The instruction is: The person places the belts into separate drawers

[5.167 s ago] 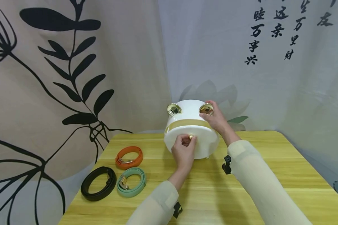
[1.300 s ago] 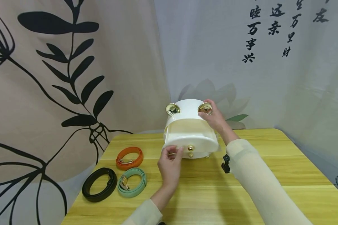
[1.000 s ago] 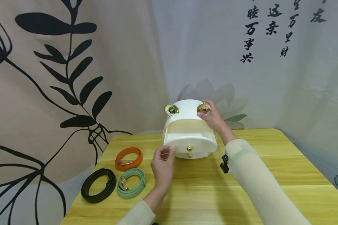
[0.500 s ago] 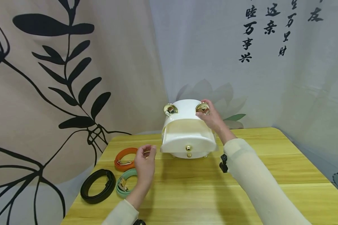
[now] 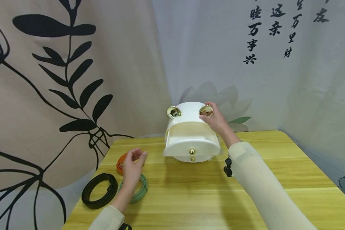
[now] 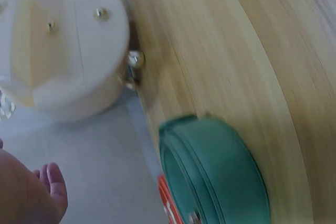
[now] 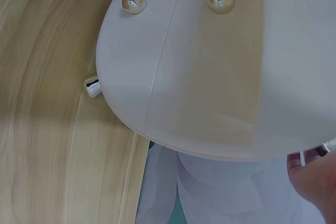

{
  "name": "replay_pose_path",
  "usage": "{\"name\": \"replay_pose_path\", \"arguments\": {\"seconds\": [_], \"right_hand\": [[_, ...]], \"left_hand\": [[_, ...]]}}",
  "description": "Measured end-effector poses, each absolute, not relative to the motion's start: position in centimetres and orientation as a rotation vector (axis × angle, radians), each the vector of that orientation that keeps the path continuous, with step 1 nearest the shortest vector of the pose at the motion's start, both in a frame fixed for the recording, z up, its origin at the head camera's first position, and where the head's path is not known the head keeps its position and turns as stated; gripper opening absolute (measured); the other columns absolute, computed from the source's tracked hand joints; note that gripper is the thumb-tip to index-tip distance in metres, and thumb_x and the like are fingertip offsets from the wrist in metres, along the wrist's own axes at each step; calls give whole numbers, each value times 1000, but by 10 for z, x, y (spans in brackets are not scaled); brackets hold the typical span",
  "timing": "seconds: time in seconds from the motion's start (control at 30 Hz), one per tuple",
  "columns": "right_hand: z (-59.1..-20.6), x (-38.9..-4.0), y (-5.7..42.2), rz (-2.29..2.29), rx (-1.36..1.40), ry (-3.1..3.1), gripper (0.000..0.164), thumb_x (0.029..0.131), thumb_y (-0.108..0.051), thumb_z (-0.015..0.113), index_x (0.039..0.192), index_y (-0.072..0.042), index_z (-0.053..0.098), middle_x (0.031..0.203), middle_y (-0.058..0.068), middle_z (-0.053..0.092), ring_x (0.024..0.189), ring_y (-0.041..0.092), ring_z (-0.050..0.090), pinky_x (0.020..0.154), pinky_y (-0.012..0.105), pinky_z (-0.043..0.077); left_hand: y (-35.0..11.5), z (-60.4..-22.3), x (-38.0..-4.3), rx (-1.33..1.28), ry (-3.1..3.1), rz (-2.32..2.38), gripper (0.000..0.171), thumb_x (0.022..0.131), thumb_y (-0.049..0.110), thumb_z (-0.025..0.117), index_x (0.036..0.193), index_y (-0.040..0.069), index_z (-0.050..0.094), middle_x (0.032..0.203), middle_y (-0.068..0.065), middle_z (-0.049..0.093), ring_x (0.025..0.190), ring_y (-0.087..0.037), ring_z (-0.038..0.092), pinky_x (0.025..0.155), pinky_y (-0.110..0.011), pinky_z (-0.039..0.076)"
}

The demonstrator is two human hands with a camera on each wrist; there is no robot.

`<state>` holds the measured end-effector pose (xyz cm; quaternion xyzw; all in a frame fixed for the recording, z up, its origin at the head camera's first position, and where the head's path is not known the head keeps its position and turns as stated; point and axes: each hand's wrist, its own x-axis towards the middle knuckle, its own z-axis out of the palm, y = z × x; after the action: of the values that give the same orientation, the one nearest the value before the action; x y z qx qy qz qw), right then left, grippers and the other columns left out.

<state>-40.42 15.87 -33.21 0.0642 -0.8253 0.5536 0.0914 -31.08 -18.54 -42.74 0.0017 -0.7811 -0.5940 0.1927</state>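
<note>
A white rounded box (image 5: 191, 110) with two gold eye-like cups stands toward the back of the table. Its upper front section (image 5: 176, 147), fitted with a gold knob (image 5: 192, 151), stands open and shows a cream inside. My right hand (image 5: 219, 124) grips the box by the right gold cup (image 5: 206, 110), thumb in front and fingers behind. Over to the left, my left hand (image 5: 133, 166) hovers with loosely curled fingers and holds nothing. It partly hides a coiled orange belt (image 5: 119, 164) and a coiled green belt (image 5: 144, 188), which looms large in the left wrist view.
A coiled black belt (image 5: 86, 193) lies at the table's left edge. The box stands on small gold feet (image 7: 92, 86) on the wooden table (image 5: 204, 198). Behind hangs a printed curtain (image 5: 138, 64).
The box's front section has come open since the oldest frame. My left hand has let go of it and moved left to the belts. My right hand keeps its grip on the gold cup.
</note>
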Motion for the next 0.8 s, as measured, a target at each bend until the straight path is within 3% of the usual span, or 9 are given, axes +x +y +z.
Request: {"name": "replay_pose_path", "arguments": {"seconds": [0.4,0.6,0.8], "right_hand": [[-331,-402,159,1655,199,-2437,64,98,-25,63,152,-27,28,124,21,44,99,32,51,80,41,46],[-331,-404,159,1660,201,-2432,65,99,-24,63,152,-26,27,124,21,44,98,31,51,80,40,46],[-333,-404,158,1642,204,-2421,64,98,-22,63,152,-24,28,122,21,45,97,31,51,79,39,46]], "left_hand": [[-239,-435,-312,53,-2373,-1561,58,93,49,64,135,10,51,130,-7,53,118,-18,50,81,-13,44],[-264,-438,-307,127,-2452,-1423,60,95,46,63,138,8,49,132,-12,54,120,-23,50,83,-20,42],[-290,-446,-300,163,-2524,-1377,65,95,47,62,143,7,44,137,-15,50,123,-25,48,84,-18,42]]}}
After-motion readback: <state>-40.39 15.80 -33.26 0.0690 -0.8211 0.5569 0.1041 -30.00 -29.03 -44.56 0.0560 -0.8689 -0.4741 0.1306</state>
